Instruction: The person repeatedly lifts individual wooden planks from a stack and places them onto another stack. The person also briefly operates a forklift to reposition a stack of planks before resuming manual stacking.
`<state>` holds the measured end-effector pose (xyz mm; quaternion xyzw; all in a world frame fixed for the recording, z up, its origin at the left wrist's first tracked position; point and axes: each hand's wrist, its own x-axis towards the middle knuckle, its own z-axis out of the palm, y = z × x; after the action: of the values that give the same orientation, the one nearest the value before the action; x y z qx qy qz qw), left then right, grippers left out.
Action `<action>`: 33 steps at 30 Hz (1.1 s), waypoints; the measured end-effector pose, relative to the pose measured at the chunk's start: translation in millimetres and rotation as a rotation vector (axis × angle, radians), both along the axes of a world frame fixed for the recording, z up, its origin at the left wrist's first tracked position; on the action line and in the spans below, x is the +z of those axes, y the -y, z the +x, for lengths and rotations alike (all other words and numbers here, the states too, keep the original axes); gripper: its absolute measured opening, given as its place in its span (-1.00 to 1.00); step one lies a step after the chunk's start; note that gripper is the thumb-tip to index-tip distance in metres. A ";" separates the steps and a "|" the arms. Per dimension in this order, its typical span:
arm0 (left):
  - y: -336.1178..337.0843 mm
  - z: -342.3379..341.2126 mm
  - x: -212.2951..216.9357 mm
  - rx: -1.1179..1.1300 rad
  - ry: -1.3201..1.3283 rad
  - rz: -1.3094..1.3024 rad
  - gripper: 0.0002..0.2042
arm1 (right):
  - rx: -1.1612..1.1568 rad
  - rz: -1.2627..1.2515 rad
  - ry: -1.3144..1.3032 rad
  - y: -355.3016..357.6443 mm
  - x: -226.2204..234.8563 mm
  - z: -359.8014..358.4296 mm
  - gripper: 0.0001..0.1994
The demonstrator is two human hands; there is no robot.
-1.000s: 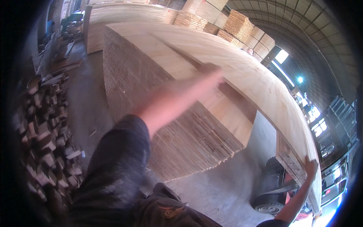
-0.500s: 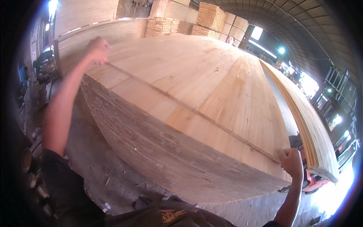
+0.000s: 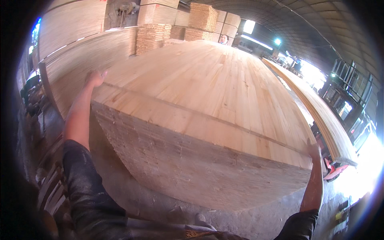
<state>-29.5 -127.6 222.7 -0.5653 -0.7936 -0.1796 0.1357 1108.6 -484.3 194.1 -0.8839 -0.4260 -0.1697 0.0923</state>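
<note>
A wide pale wooden panel (image 3: 224, 92) made of joined strips lies on top of a tall stack of similar panels (image 3: 200, 170). Its near edge sits back from the stack's front, so a strip of the panel below shows. At the left end of that edge is my left hand (image 3: 95, 78), thumb apart and fingers against the corner. My right hand (image 3: 314, 152) rests along the right side near the other corner, with a finger pointing up. Neither hand is closed round the wood, though some fingers are partly hidden.
Another person (image 3: 224, 39) stands beyond the panel's far end. To the right, a narrower stack of boards (image 3: 332, 136) rests above red equipment (image 3: 334, 171). Tall stacks of panels (image 3: 74, 28) stand at the left, and bundled wood (image 3: 202, 18) is piled behind.
My hands have gone from closed grips on the panel's near edge to looser contact at its two sides. The view has shifted, and the panel appears to lie flat on the stack.
</note>
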 end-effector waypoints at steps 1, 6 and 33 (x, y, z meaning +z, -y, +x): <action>-11.5 -7.0 -4.1 0.023 0.004 -0.091 -0.25 | -0.094 0.045 0.038 -6.2 -8.1 5.7 -0.33; -49.6 -73.6 -29.1 -0.050 0.236 -0.359 -0.16 | -0.084 0.140 0.241 -17.3 -31.1 22.1 -0.37; 49.6 74.0 -7.4 0.110 0.052 -0.539 -0.07 | -0.032 -0.562 0.572 90.2 -15.1 203.4 -0.78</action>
<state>44.5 -177.2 215.3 -0.5321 -0.8456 0.0314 -0.0304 1312.0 -574.5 179.0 -0.7983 -0.4505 -0.2872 -0.2779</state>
